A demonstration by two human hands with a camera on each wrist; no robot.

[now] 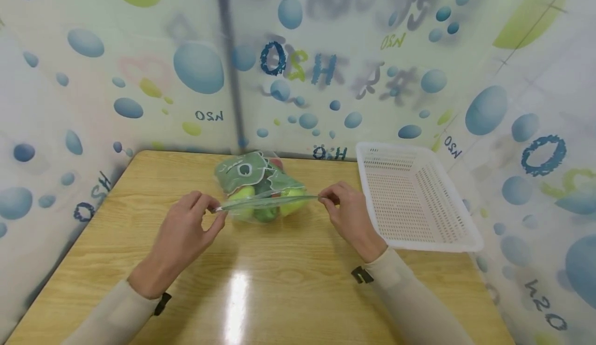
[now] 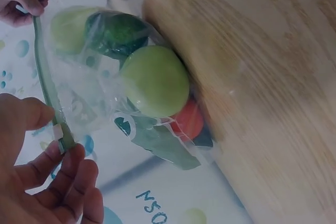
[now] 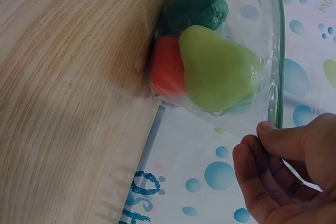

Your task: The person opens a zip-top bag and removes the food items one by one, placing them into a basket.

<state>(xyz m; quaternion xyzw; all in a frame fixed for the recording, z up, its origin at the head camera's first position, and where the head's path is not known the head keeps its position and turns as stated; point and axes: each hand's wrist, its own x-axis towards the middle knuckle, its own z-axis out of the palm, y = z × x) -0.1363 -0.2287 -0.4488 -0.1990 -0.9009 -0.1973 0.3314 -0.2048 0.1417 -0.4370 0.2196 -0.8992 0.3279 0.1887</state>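
Bag (image 1: 251, 177): clear with green print, on the far middle of the tabletop (image 1: 279, 272), left of the basket (image 1: 398, 195)
Strip (image 1: 267, 201): green, along the bag's near edge, stretched taut between both hands
Inside: round green fruit (image 2: 155, 81), green pear (image 3: 218, 69), dark green piece (image 3: 194, 11), red piece (image 3: 168, 65)
Left hand (image 1: 186, 231): fingers pinching the strip's left end, by a white tab (image 2: 58, 131)
Right hand (image 1: 351, 221): thumb and fingers clamped on the strip's right end
Basket: white, slotted, far right
Backdrop (image 1: 302, 120): blue and green spots, beyond the tabletop
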